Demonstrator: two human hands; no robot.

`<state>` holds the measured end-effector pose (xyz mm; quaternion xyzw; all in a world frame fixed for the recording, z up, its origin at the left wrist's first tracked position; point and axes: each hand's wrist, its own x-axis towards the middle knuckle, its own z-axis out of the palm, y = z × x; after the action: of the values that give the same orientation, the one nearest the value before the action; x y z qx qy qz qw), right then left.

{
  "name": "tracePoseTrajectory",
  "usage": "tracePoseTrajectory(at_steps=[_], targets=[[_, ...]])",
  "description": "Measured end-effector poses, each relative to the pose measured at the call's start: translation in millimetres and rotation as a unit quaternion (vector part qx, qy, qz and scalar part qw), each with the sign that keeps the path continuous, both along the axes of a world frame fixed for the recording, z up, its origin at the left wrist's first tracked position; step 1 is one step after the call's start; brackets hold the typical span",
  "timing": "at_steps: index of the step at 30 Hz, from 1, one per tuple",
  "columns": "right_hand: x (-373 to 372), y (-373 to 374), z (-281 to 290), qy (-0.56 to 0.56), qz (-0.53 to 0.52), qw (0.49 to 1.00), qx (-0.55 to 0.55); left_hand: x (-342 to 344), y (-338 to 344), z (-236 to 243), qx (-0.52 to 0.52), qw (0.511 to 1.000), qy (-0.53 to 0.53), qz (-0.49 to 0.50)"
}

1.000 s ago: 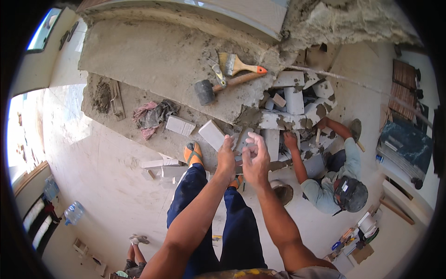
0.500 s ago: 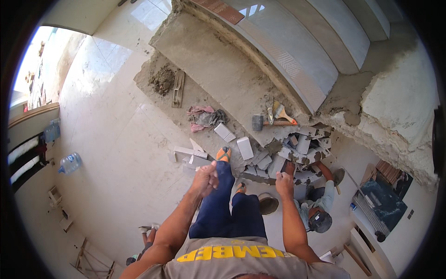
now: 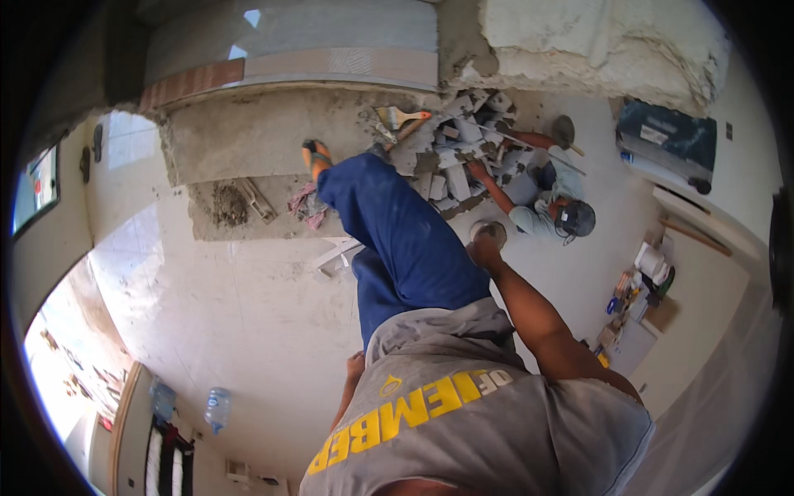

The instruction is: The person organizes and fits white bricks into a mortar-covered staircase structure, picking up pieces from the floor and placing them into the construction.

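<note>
My right hand [image 3: 485,251] hangs beside my right thigh, overlapping a round bucket [image 3: 496,227] in the picture. Whether they touch I cannot tell, and its fingers are blurred. My left hand [image 3: 356,364] is low by my left hip, partly hidden by my shirt, with its fingers unclear. One foot in an orange sandal [image 3: 315,157] is raised onto the cement-covered step [image 3: 240,136]. Beyond my legs lie a paintbrush [image 3: 403,117] with an orange handle and a pile of broken tile pieces [image 3: 463,153].
A co-worker [image 3: 550,202] in a dark cap crouches at the right, hands at the broken pieces. On the left stand a float [image 3: 257,201], a mortar heap [image 3: 228,204] and a pink rag [image 3: 307,207]. Pale offcuts [image 3: 337,255] lie near my legs. Water bottles [image 3: 217,409] are at lower left.
My view has turned, and the stairs now run across the top. Both hands have dropped from in front of me to my sides. One foot has moved up onto the step.
</note>
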<state>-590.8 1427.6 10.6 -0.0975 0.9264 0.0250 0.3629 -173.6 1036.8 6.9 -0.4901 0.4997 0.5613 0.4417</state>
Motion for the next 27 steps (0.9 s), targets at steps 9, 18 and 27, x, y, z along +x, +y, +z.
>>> tracePoseTrajectory(at_steps=[9, 18, 27], targets=[[-109, -170, -21, 0.041, -0.156, 0.978, -0.131, -310, -282, 66, -0.076, 0.99, -0.013, 0.119], [-217, -332, 154, -0.058, -0.49, 0.8, -0.342, -530, -467, 170, -0.196, 0.975, 0.063, 0.087], [-124, -389, 139, 0.179, -0.57, 0.76, -0.254, -716, -544, 268, -0.304, 0.876, 0.223, -0.301]])
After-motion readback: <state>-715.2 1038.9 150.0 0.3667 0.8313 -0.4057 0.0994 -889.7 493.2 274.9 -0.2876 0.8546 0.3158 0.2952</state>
